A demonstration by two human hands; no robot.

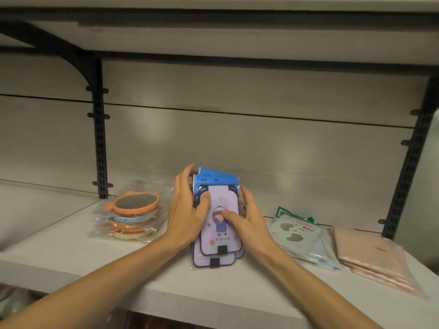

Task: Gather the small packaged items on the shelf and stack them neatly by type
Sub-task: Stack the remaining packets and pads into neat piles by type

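Observation:
A stack of flat lilac packets with a cartoon girl and blue header cards [219, 236] lies on the white shelf [166, 279], slightly fanned out. My left hand [187, 210] grips the stack's left side, its thumb on the top packet and its fingers curled over the far edge. My right hand [247, 219] holds the right side with its thumb pressed on the cartoon picture. To the left stands a pile of round orange and blue eared mirrors in clear bags [133, 217]. To the right lie mint green packets [301, 238] and pale pink packets [373, 260].
The shelf's back panel is grey, with black slotted uprights at the left [101, 143] and the right [408, 167]. Another shelf board hangs overhead. Below the front edge, at the lower left, some packaged goods show dimly.

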